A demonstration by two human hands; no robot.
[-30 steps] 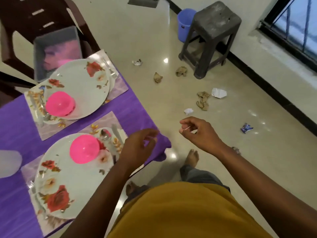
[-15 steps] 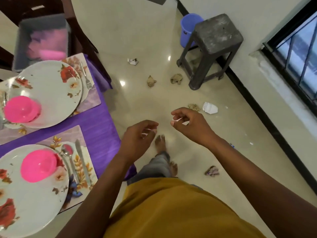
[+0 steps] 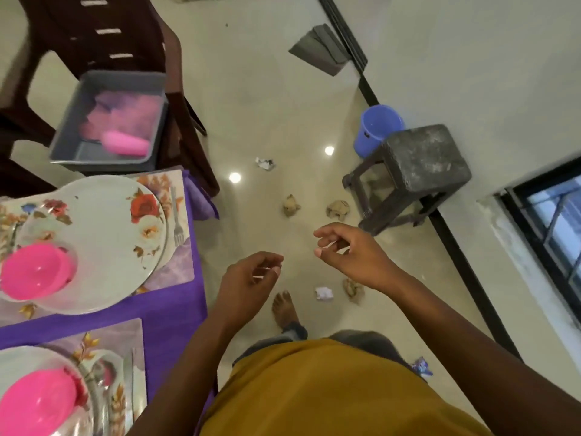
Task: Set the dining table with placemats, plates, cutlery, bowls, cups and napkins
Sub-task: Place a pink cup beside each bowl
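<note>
Both hands hover over the floor, to the right of the table edge. My left hand and my right hand have loosely curled fingers and hold nothing that I can make out. On the purple tablecloth lie two floral placemats, each under a flowered plate with a pink bowl on it. A fork lies right of the far plate. The near pink bowl is at the bottom left. A grey bin on the chair holds a pink cup and pinkish napkins.
A dark brown chair stands beyond the table with the bin on its seat. A dark stool and a blue bucket stand by the right wall. Crumpled paper scraps lie scattered on the floor around my feet.
The view has shifted along the table towards the chair, and the bin now looks closer. Both hands stay in front of me with curled fingers and have moved slightly apart.
</note>
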